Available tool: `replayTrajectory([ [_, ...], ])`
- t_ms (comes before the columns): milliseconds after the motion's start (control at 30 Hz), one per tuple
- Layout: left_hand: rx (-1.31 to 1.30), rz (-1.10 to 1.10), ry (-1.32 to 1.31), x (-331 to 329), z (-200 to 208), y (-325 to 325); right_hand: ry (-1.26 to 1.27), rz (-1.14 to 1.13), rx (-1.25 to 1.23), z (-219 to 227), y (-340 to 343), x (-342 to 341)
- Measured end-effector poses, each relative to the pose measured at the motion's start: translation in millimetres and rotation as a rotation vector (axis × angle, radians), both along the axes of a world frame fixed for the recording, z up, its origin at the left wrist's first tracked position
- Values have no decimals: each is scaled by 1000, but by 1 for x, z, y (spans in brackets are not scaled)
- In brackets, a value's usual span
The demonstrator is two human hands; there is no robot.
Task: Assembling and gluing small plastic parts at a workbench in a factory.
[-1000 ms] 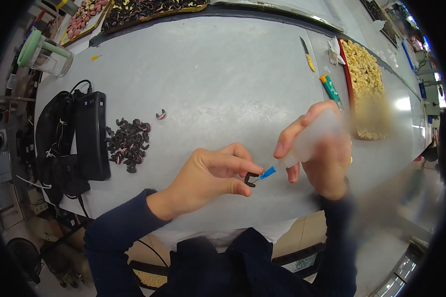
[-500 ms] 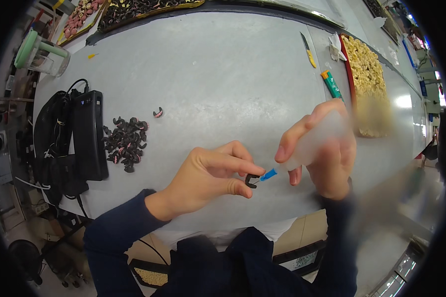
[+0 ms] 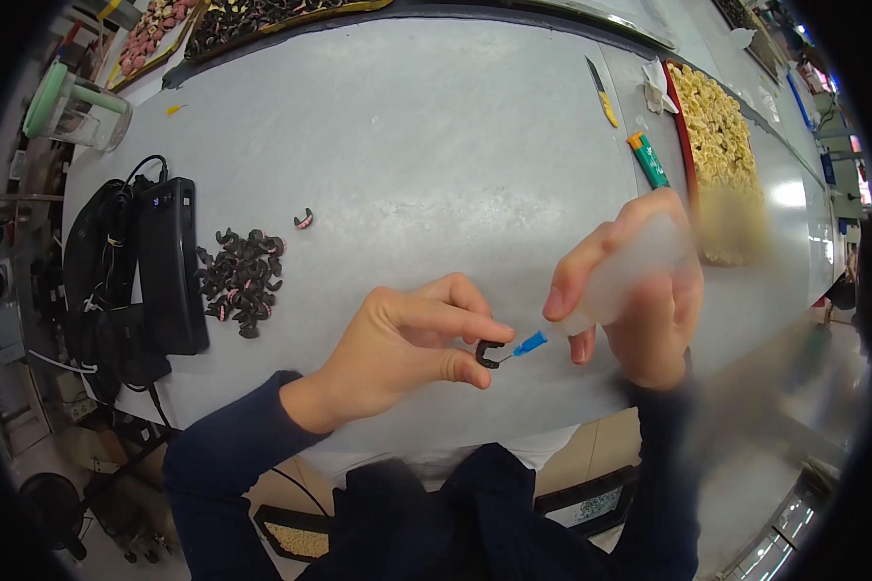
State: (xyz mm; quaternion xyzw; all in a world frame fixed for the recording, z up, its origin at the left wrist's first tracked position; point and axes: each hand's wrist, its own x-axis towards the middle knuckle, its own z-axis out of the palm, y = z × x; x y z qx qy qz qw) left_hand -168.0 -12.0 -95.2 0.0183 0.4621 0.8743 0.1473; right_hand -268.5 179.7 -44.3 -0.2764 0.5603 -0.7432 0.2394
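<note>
Between the thumb and forefinger of my left hand (image 3: pixel 397 339) is a small black C-shaped piece (image 3: pixel 484 354), its opening turned to the right. My right hand (image 3: pixel 639 290) is wrapped round a translucent squeeze bottle (image 3: pixel 620 276). A blue needle tip (image 3: pixel 530 343) on the bottle points down and left, its thin needle reaching the lower end of the black piece. Whether the needle touches it is too small to tell. Left of my hands lies a pile of similar black pieces (image 3: pixel 242 281), some with pink showing. One single black piece (image 3: pixel 304 219) sits apart from the pile.
A black power bank (image 3: pixel 172 266) with cables lies at the left, near a green-lidded clear jug (image 3: pixel 82 108). To the right are a red-edged tray of yellowish pieces (image 3: pixel 717 136), a green tube (image 3: pixel 647 160) and a yellow-handled knife (image 3: pixel 606 107). More filled trays (image 3: pixel 271 21) line the far edge.
The needle tip has drawn slightly back from the black piece, and more of the needle shows. Both hands keep their grips; the whole view has shifted a little.
</note>
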Motion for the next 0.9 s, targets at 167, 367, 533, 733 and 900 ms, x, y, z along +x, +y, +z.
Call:
replayTrajectory([
  [167,-6,15,19,0,-1,0,19,-10,7,-1,2,-2],
  [367,-8,31,-12,0,3,2,52,-78,8,1,1,1],
  [533,-3,35,-33,0,5,3,68,-79,-1,-1,0,1],
  [733,5,39,-48,1,3,2,141,-208,135,-1,-7,7],
  [900,15,56,-37,1,2,2,123,-172,77,-1,-5,5],
])
